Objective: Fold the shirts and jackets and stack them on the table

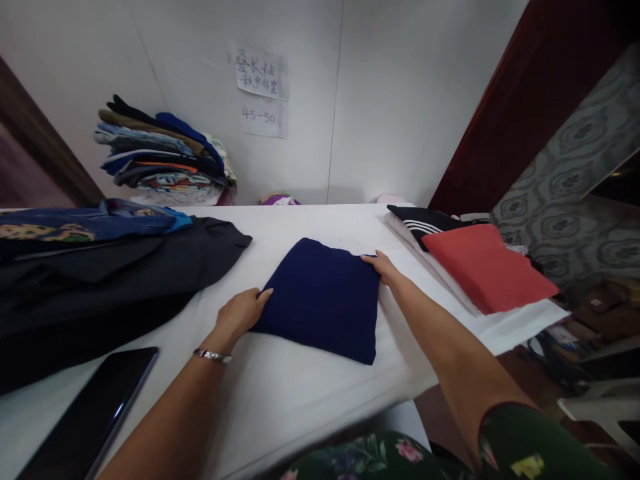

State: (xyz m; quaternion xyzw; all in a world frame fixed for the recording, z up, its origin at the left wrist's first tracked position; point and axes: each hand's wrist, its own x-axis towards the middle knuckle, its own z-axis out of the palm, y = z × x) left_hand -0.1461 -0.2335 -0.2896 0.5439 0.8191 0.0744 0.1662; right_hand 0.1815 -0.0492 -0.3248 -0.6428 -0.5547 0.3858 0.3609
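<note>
A folded navy blue garment (323, 300) lies flat on the white-covered table in front of me. My left hand (243, 310), with a silver bracelet at its wrist, is closed on the garment's left edge, the thumb on top and the other fingers mostly hidden. At the upper right corner, my right hand (381, 265) grips the edge between thumb and fingers. What kind of garment it is cannot be made out in its folded state.
Dark loose clothes (125, 267) spread over the table's left side, with a phone (93, 413) nearer me. Behind them rises a stack of folded clothes (165, 157). A folded red garment (490, 267) rests on others at the right edge. Handwritten papers (263, 93) hang on the wall.
</note>
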